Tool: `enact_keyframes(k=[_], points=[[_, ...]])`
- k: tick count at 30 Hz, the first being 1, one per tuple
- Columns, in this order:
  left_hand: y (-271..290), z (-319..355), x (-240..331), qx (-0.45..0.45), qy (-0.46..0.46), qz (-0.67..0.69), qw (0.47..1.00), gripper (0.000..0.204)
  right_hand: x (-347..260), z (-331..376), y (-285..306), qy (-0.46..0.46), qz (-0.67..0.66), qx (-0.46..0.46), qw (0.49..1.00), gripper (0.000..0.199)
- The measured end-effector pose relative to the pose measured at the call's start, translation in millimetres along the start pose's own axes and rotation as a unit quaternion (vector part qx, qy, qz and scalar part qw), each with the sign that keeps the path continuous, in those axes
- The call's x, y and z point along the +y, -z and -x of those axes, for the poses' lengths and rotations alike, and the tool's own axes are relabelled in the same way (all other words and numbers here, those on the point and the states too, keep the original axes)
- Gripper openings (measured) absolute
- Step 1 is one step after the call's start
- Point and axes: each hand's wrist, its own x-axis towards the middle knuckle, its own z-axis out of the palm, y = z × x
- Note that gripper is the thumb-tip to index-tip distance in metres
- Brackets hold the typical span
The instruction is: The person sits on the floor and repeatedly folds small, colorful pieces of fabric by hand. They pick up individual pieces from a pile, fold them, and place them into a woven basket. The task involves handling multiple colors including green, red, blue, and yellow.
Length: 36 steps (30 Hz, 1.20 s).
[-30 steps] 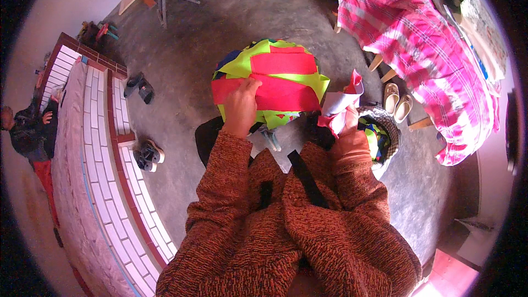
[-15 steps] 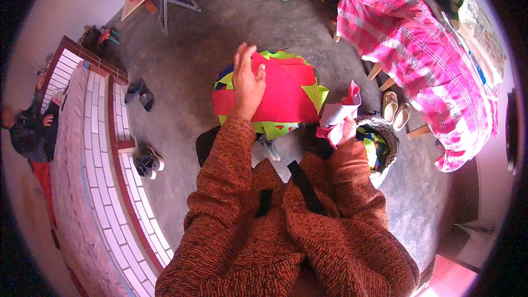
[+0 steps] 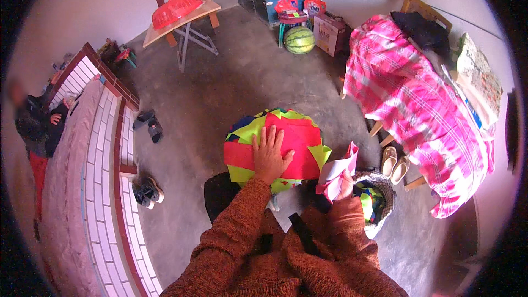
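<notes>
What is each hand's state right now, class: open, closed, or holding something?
Left hand: open, fingers spread, palm down on the red cloth.
Right hand: closed, holding pink-and-white cloth.

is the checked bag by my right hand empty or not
The checked bag isn't empty: yellow-green and blue cloth scraps show inside its open top.

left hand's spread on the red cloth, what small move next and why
Perhaps bring the right hand over the cloth pile: it holds pink cloth beside the pile, while the left hand spreads on the red cloth, seemingly keeping it flat.
</notes>
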Motion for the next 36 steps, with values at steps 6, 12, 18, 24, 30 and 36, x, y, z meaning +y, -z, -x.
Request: enact_keyframes(k=[6, 12, 18, 24, 30, 36], points=[[0, 0, -1, -0.007, 0.004, 0.0, 1.0, 0.066, 4, 4, -6, -0.016, -0.007, -0.001, 1.0, 0.036], [0, 0, -1, 0.007, 0.013, 0.034, 0.999, 0.063, 11, -1, 3, -0.023, -0.036, -0.011, 0.999, 0.057], [19, 17, 41, 0.085, -0.01, 0.304, 0.949, 0.038, 12, 2, 1, -0.054, -0.051, -0.02, 0.997, 0.066], [13, 40, 71, -0.043, 0.027, 0.449, 0.892, 0.04, 20, 2, 0, -0.059, -0.006, -0.019, 0.998, 0.054], [-8, 50, 64, -0.069, 0.068, 0.461, 0.882, 0.03, 23, 4, 0, -0.053, 0.05, 0.0, 0.997, 0.046], [13, 45, 65, -0.07, 0.082, 0.436, 0.894, 0.019, 23, 2, 2, -0.059, 0.049, 0.0, 0.997, 0.044]])
